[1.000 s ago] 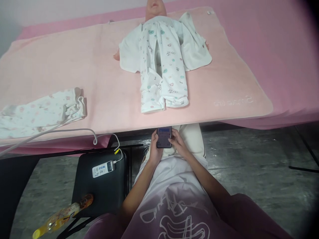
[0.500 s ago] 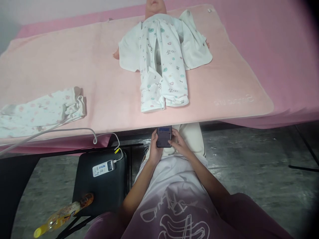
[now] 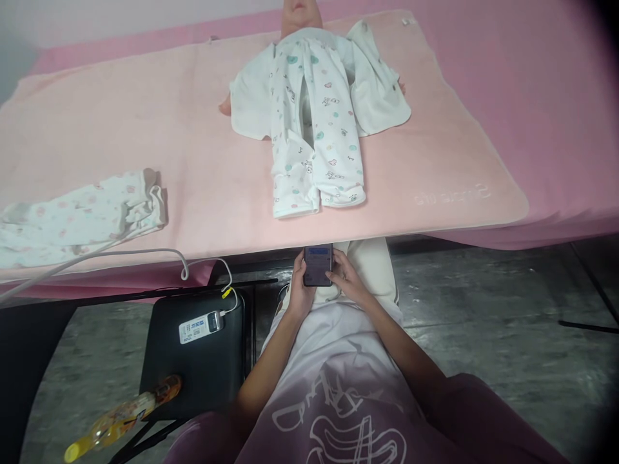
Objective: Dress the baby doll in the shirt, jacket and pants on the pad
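Observation:
Low in my lap, just under the table's front edge, a dark smartphone (image 3: 318,267) with a lit screen is held between both hands. My left hand (image 3: 300,287) is closed round its left side, thumb along the edge. On the opposite side, my right hand (image 3: 349,280) grips it with the thumb over the lower right of the screen. Beyond the phone, a baby doll (image 3: 300,16) lies on its back. White printed baby clothes (image 3: 333,122) cover its body, with the trouser legs pointing at me and the side flaps spread. The top of its head is out of view.
A pink mat (image 3: 203,129) covers the table. Folded printed baby clothes (image 3: 82,216) lie at the left, crossed by a white cable (image 3: 145,251). A black stool (image 3: 198,374) bears a white power bank (image 3: 202,327) and a yellow-capped bottle (image 3: 123,415).

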Tool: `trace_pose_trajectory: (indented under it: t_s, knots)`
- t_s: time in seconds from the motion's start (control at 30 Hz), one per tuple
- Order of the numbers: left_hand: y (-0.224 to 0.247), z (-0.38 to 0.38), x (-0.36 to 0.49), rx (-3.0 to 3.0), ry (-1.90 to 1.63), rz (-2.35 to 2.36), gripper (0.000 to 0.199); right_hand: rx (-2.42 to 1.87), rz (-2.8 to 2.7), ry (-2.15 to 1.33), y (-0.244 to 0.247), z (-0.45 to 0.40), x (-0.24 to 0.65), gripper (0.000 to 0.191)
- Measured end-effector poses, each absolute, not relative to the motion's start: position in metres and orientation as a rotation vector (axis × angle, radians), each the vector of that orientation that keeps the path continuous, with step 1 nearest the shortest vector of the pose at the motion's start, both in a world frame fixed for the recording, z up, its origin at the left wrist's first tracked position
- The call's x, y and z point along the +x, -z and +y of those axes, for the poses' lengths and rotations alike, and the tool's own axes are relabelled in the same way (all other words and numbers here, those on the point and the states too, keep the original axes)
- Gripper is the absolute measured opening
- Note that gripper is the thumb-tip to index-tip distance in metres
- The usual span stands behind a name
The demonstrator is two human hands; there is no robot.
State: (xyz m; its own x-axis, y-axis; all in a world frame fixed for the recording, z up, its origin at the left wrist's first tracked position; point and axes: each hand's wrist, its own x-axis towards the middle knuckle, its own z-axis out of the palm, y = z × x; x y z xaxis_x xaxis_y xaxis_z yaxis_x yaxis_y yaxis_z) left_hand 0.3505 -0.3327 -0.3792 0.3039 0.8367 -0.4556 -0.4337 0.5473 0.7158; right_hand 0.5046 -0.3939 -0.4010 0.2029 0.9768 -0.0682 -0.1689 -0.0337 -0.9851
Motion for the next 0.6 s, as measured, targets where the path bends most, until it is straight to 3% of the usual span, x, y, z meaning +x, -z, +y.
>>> trace_pose_trajectory:
  t_s: [0.6]
  knots:
    - [0.382,-0.3334,0.3427,0.505,-0.841,0.865,0.061,-1.236,-0.93,-1.111,0.4047,-0.3918,0.502,0.062]
